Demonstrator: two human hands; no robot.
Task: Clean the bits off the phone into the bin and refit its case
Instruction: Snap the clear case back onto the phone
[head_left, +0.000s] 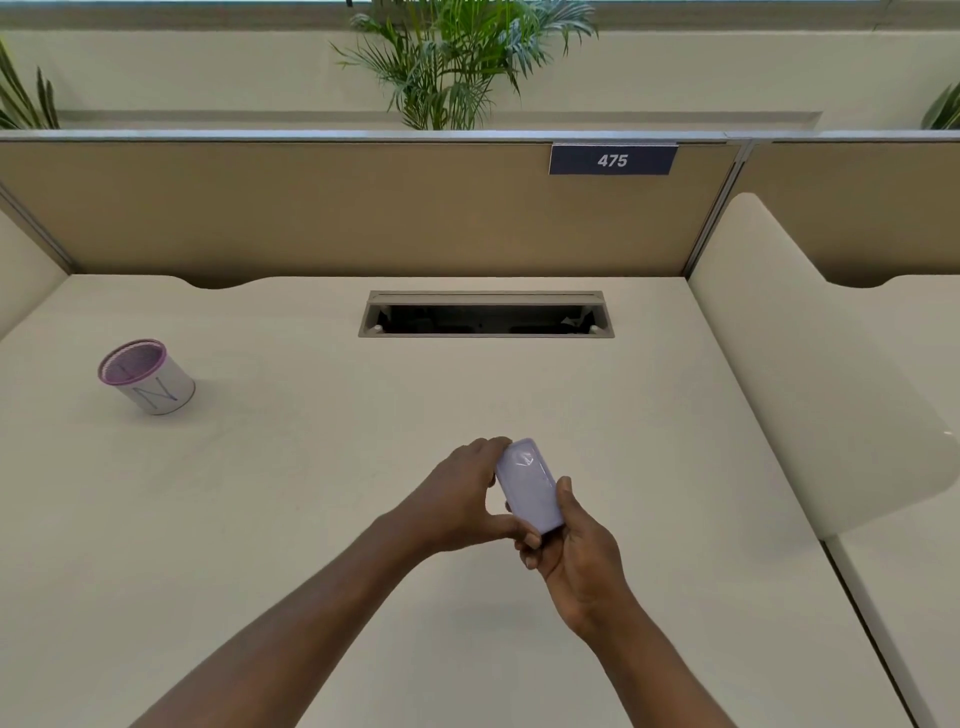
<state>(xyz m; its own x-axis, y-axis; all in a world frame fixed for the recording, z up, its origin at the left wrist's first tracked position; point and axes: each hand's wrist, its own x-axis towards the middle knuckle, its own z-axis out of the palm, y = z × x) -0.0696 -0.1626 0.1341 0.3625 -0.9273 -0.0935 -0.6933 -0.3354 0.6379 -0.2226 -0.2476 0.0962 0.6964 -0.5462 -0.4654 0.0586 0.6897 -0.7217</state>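
Note:
A pale lilac phone is held above the middle of the desk, tilted, its glossy lilac side up. I cannot tell whether that side is the case or the bare phone. My left hand grips its left edge and top corner. My right hand cups its lower end, thumb along the right edge. The bin, a small white cup with a purple rim and mesh inside, stands far left on the desk, well apart from both hands. No bits are visible.
A cream desk spreads under my arms. An open cable slot lies at the back centre. A tan partition with a sign reading 475 closes the rear, and a cream divider rises on the right.

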